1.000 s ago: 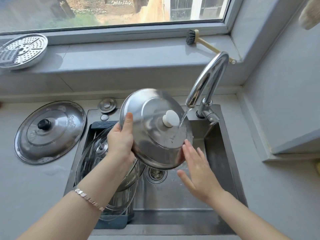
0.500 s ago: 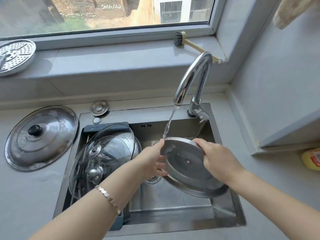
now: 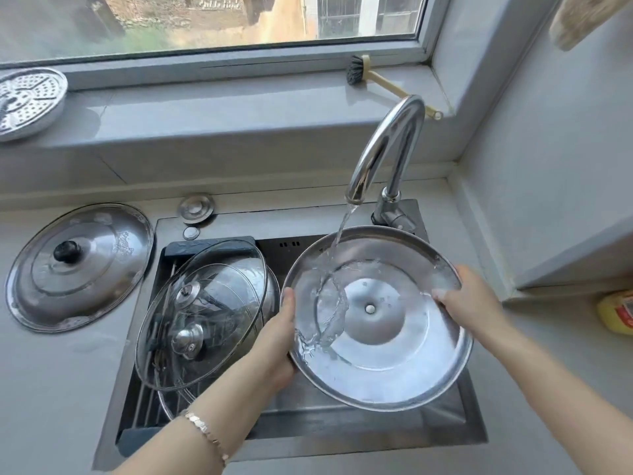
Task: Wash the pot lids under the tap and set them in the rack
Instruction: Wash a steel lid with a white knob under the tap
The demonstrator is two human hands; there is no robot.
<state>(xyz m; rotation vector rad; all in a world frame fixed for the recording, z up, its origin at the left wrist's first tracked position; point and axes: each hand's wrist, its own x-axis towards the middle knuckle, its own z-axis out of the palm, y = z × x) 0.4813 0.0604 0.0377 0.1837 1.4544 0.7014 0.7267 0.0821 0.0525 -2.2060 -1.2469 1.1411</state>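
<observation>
The round stainless-steel pot lid (image 3: pixel 394 341), underside up, is held over the steel sink (image 3: pixel 442 423) beneath the curved chrome tap (image 3: pixel 383 149), with water running onto its left half. The left hand (image 3: pixel 274 341) grips its left rim and the right hand (image 3: pixel 471 303) its right rim. Domed glass lids (image 3: pixel 205 303) lean in the dark rack (image 3: pixel 209 246) just beside it.

The pot lid (image 3: pixel 376 320) I hold is shiny steel, its wet underside smooth and mirror-bright. The tap (image 3: pixel 382 149) is glossy chrome. The glass lids (image 3: pixel 205 303) are clear and glossy, with polished metal knobs. The sink (image 3: pixel 342 433) looks like duller brushed steel. The desk (image 3: pixel 51 389) is matt grey. The large lid (image 3: pixel 96 269) on it is satin steel with a black knob. My bracelet (image 3: pixel 205 431) glints like metal.
</observation>
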